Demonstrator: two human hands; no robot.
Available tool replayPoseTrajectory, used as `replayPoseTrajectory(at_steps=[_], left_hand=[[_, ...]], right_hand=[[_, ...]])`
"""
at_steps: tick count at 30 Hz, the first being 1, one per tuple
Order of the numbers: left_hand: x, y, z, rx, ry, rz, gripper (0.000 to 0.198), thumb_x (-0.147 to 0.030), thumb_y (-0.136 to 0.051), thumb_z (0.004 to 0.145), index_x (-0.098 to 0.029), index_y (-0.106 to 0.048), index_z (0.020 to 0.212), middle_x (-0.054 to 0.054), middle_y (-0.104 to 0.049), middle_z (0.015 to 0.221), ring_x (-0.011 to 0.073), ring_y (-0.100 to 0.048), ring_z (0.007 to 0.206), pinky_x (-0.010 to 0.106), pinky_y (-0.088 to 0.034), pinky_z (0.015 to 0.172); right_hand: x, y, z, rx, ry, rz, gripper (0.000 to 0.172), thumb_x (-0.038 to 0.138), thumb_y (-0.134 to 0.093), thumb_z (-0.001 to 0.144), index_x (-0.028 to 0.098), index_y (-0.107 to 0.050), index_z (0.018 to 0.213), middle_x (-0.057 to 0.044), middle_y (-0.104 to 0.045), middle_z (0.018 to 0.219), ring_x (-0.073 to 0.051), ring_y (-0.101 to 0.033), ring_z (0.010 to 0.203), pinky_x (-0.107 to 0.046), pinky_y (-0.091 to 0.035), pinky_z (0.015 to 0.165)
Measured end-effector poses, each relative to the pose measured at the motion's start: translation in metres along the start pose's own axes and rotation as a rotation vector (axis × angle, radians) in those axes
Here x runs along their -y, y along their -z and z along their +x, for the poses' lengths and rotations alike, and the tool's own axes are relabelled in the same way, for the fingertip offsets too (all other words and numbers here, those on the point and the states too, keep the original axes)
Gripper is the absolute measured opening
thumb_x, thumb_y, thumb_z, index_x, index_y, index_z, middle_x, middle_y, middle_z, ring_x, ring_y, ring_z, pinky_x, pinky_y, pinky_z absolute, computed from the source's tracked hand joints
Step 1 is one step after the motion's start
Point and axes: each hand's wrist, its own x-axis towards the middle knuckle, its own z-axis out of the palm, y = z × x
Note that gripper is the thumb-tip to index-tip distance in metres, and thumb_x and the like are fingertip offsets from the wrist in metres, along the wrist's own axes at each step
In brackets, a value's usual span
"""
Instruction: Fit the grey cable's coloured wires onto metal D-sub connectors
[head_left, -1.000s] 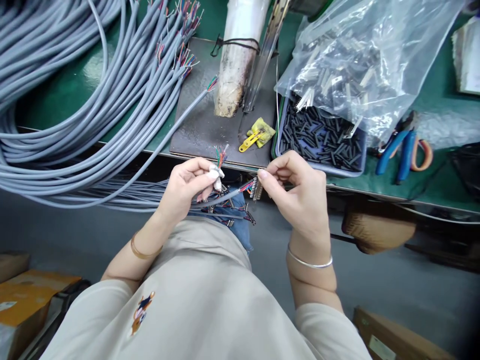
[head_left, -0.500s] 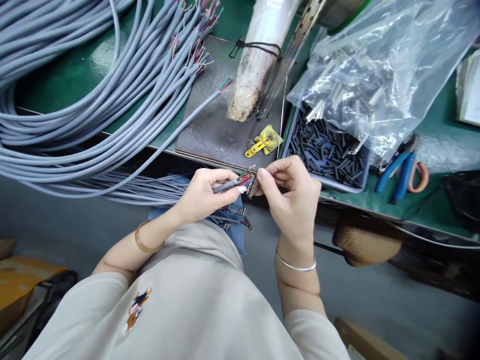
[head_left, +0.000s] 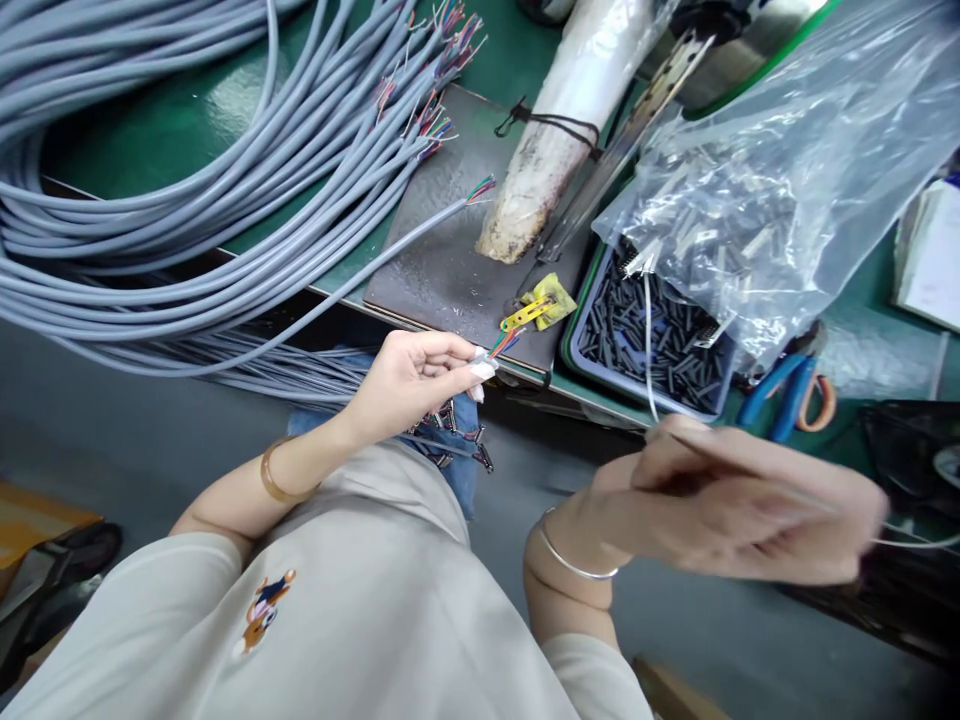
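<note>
My left hand is closed, its thumb and fingertips pinching a cable end with red, green and blue wires fanning out past the fingertips. Below that hand, several wired connectors hang over the jeans. My right hand is off to the right, smeared by motion, with its fingers curled. A thin white wire runs from above the tray down into this hand and comes out again on its far side. The metal connector held earlier does not show in either hand.
Bundles of grey cable cover the left. A dark board bears a yellow clip. Black sleeves fill a blue tray under a clear bag. Blue-handled pliers lie right.
My right hand has left the connector and swung right, with the white wire now running through it. My left hand keeps hold of the cable end. The view has shifted slightly.
</note>
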Motion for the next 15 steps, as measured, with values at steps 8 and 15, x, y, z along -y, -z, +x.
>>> replayPoseTrajectory(at_steps=[8,15], left_hand=[[-0.003,-0.004,0.000,0.038,-0.073,0.134,0.015,-0.021,-0.081,0.075,-0.010,-0.072,0.080,0.002,-0.072,0.065,0.0050,-0.058,0.052,0.014,-0.045,0.050],[-0.004,-0.005,-0.001,0.050,-0.087,0.069,0.032,-0.020,-0.077,0.078,-0.014,-0.064,0.106,-0.001,-0.070,0.070,0.0063,-0.063,0.058,0.015,-0.048,0.056]], right_hand=[[-0.005,-0.027,0.006,0.321,-0.088,-0.017,0.017,0.031,-0.064,0.096,0.025,-0.078,0.105,0.000,-0.071,0.081,-0.007,-0.045,0.051,-0.025,-0.031,0.047],[-0.015,-0.031,0.002,0.483,-0.008,-0.067,0.015,0.024,-0.063,0.096,0.021,-0.077,0.092,0.000,-0.071,0.076,-0.009,-0.058,0.061,-0.025,-0.041,0.056]])
